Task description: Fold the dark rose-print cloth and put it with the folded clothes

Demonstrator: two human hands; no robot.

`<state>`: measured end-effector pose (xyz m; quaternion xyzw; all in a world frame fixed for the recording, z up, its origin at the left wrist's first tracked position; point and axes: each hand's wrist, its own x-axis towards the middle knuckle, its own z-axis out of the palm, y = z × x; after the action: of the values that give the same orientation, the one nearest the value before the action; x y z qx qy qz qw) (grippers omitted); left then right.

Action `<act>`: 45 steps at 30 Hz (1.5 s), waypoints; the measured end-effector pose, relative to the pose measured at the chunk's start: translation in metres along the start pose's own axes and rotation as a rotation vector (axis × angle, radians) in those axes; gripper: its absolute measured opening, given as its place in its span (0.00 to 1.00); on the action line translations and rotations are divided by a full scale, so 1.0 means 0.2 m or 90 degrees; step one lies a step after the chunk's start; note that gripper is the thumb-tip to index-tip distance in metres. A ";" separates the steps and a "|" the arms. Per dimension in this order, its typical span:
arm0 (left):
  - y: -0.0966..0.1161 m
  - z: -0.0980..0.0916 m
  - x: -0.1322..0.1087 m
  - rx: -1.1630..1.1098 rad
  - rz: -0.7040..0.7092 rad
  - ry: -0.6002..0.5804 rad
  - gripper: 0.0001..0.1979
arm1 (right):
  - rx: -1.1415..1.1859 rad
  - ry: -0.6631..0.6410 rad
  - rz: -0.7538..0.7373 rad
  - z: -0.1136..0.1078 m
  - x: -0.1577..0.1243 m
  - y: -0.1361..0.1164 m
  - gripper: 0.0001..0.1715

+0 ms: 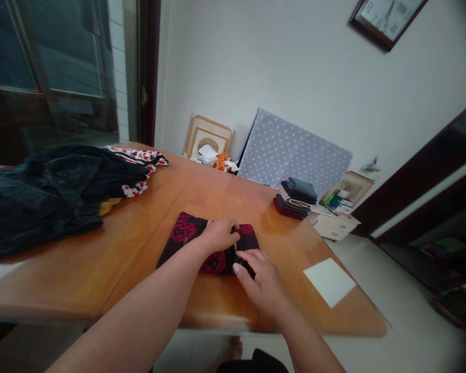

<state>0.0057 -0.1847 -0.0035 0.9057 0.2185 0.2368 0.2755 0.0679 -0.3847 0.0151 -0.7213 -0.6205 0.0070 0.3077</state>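
Note:
A dark garment [183, 228] with red round prints lies folded into a flat rectangle near the table's front edge. On top of it, my left hand [220, 234] is closed, its bent fingers gripping cloth right of the middle. My right hand [259, 274] is closed at the garment's front right part, with thumb and fingers pinching a dark fold. The two hands nearly meet there, and the fingertips partly hide the fold between them. What kind of garment it is cannot be made out.
Dark clothes [62, 191] are heaped on the table's left. A stack of folded clothes [295, 199] stands at the back right corner. A pale square sheet [330, 282] lies near the right edge of the wooden table [140, 259]. Behind stands a polka-dot covered panel [291, 150].

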 end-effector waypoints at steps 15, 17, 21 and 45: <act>-0.07 0.05 0.05 -0.132 -0.053 0.014 0.12 | -0.059 0.060 0.005 -0.01 0.24 0.18 0.22; -0.08 0.05 0.06 -0.169 -0.083 0.030 0.13 | -0.094 0.002 0.019 0.03 0.28 0.17 0.25; -0.09 0.06 0.07 -0.247 -0.150 0.069 0.15 | -0.148 -0.119 0.032 0.08 0.31 0.14 0.30; -0.06 -0.04 0.05 -0.454 -0.266 0.183 0.11 | -0.218 -0.185 0.090 0.18 0.28 0.11 0.39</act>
<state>0.0067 -0.1674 -0.0007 0.6479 0.3377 0.3599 0.5802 0.0864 -0.3197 -0.0032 -0.7960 -0.5983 0.0268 0.0875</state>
